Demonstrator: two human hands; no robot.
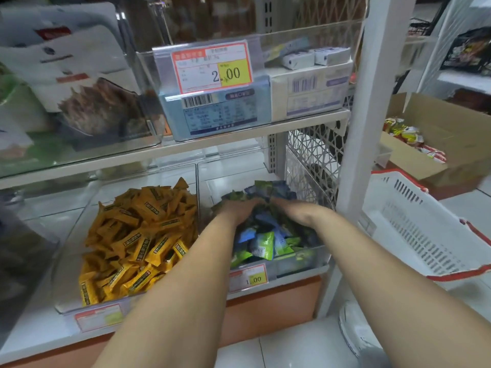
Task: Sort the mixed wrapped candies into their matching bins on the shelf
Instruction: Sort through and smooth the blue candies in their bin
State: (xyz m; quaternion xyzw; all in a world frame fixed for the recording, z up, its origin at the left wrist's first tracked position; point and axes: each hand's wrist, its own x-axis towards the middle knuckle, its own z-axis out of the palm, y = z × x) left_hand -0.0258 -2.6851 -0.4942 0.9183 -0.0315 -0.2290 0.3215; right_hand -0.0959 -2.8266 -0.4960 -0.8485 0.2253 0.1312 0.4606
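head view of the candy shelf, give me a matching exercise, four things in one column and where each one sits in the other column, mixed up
Things
1. yellow wrapped candies
2. green and blue wrapped candies
3. white plastic basket
4. 2.00 price tag

Places
a. on the front of an upper-shelf clear bin
b. in the lower-shelf bin on the left
c. in the lower-shelf bin on the right, which the left hand and right hand reach into
d. off the shelf, right of the white shelf post

Pairs: 1-b, 2-c, 3-d, 4-a
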